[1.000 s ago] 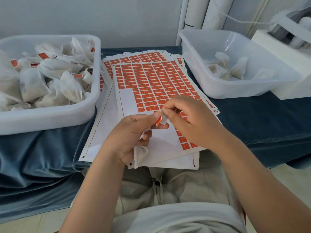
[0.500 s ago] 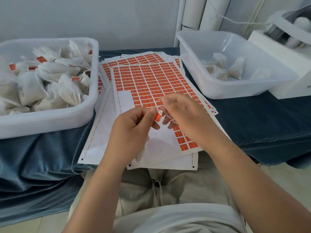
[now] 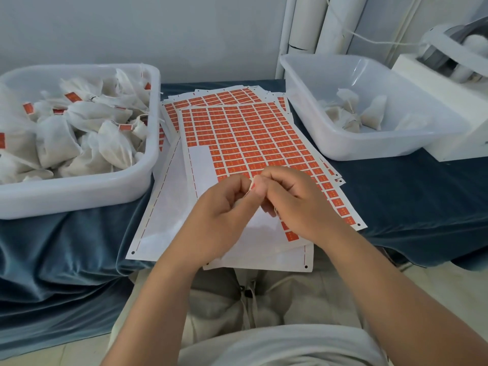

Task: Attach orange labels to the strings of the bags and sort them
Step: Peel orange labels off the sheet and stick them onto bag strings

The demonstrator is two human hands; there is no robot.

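Both hands meet over the near part of a sheet of orange labels. My left hand and my right hand pinch a small folded label between thumbs and forefingers; only a sliver of it shows. A thin string runs under my right fingers. The bag on that string is hidden behind my left hand. The left tub holds many white bags with orange labels. The right tub holds a few unlabelled bags.
Several label sheets are stacked on a blue cloth-covered table between the tubs. A white machine stands at the far right, and white pipes rise behind the right tub. My lap is below the table edge.
The hands have closed together on the label, which now shows far less orange than before. The white bag visible under my left hand a second ago is out of sight.
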